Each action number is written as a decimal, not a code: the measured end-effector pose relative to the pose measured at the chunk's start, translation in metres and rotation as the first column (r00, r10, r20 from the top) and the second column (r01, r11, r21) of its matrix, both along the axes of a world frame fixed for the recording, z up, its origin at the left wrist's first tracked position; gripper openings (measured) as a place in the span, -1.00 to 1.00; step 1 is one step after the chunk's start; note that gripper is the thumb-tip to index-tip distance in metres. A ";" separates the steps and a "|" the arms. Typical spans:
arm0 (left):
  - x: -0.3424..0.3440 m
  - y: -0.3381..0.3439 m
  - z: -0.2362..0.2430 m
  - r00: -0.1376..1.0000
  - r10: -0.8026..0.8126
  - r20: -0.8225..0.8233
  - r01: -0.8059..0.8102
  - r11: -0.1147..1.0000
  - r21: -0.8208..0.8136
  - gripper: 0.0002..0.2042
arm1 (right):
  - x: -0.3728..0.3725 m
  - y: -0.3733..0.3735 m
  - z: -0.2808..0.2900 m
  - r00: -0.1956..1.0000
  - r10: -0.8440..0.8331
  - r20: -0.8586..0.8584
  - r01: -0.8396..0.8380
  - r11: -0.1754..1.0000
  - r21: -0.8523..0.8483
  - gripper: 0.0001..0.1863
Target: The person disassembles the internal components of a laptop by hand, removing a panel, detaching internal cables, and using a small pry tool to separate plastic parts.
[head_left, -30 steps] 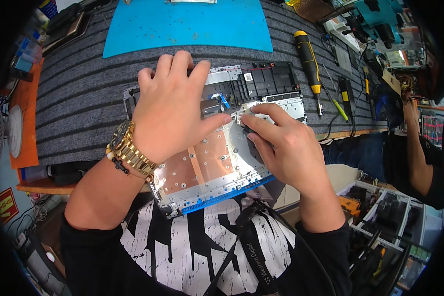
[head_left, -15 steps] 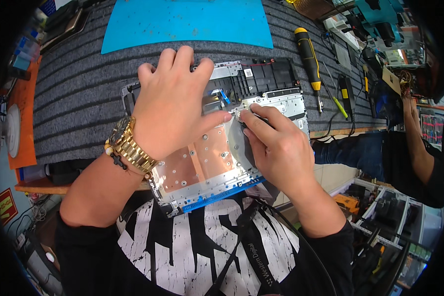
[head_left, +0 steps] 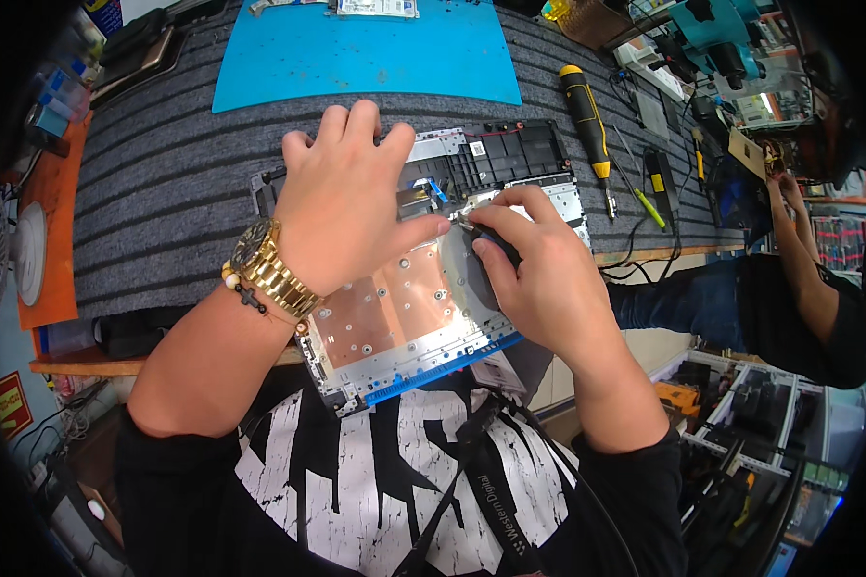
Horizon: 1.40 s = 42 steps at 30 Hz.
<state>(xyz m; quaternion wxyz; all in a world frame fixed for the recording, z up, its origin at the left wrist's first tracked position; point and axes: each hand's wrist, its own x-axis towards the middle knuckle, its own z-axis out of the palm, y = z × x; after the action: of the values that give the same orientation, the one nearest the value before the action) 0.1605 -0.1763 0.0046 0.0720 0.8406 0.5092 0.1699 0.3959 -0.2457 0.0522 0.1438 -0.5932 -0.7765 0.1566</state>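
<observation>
Chassis [head_left: 394,313] uncovered @ near edge of table [head_left: 164,212]; L hand [head_left: 342,212] spread atop, R hand [head_left: 553,264] narrow, can't tell if holding; amt left unclear.

The person's left hand [head_left: 346,207], a gold watch [head_left: 287,280] behind it, spreads over a laptop chassis [head_left: 409,313], thumb resting near the middle. The right hand [head_left: 547,264] bends its fingers close to that thumb — whether they grip anything is hard to see. Beyond lie a blue mat [head_left: 366,62] and a black-and-yellow screwdriver [head_left: 584,115] — both on striped grey cloth [head_left: 164,207].
</observation>
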 end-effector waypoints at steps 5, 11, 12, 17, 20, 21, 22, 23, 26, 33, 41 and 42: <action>0.000 0.000 -0.005 1.000 -0.002 0.013 0.002 1.000 0.012 -0.05 | -0.005 -0.003 -0.001 0.994 0.035 0.108 -0.033 0.999 -0.017 -0.66; -0.001 0.000 -0.007 1.000 0.002 0.008 -0.003 0.999 0.033 -0.08 | -0.001 0.000 -0.002 0.990 0.063 0.128 -0.067 0.997 0.025 -0.61; -0.001 0.000 -0.007 1.000 -0.004 0.020 0.004 0.999 0.036 -0.08 | 0.002 -0.001 0.001 0.995 0.068 0.079 -0.069 0.998 0.005 -0.61; -0.003 0.000 -0.008 1.000 -0.007 0.025 0.006 0.999 0.045 -0.10 | 0.019 -0.013 0.017 0.982 0.128 -0.137 -0.151 0.974 -0.169 -0.60; -0.001 -0.001 -0.009 1.000 0.006 0.029 -0.009 0.995 0.103 -0.23 | 0.025 -0.018 0.022 0.970 0.104 -0.221 -0.160 0.955 -0.251 -0.53; -0.001 -0.001 -0.009 0.999 0.004 0.043 -0.008 0.996 0.093 -0.23 | 0.026 -0.017 0.022 0.966 0.106 -0.235 -0.162 0.959 -0.232 -0.54; 0.000 -0.001 -0.010 0.999 0.004 0.047 -0.008 0.996 0.091 -0.23 | 0.027 -0.015 0.022 0.965 0.104 -0.242 -0.159 0.963 -0.218 -0.54; 0.000 -0.001 -0.010 0.999 0.007 0.040 -0.011 0.995 0.099 -0.23 | 0.027 -0.015 0.022 0.967 0.089 -0.241 -0.141 0.968 -0.209 -0.55; 0.000 0.000 -0.012 0.999 0.005 0.044 -0.010 0.994 0.105 -0.23 | 0.025 -0.015 0.022 0.961 -0.066 -0.268 -0.017 0.956 -0.294 -0.59; 0.000 -0.001 -0.012 0.998 0.000 0.071 -0.007 0.994 0.109 -0.23 | 0.024 0.000 0.008 0.998 0.063 -0.018 -0.063 0.998 -0.024 -0.65; 0.000 0.000 -0.010 0.997 -0.005 0.071 -0.003 0.994 0.109 -0.25 | 0.024 0.002 0.000 0.996 0.089 -0.027 -0.089 0.996 0.015 -0.67; 0.000 -0.001 -0.009 0.999 0.004 0.051 -0.008 0.997 0.079 -0.17 | 0.024 0.002 0.000 0.995 0.096 -0.022 -0.096 0.995 0.017 -0.67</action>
<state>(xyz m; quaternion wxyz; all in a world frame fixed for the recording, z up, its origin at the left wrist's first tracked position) 0.1607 -0.1769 -0.0046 0.0511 0.8367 0.5025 0.2117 0.4196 -0.2436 0.0525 0.1497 -0.5523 -0.8035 0.1641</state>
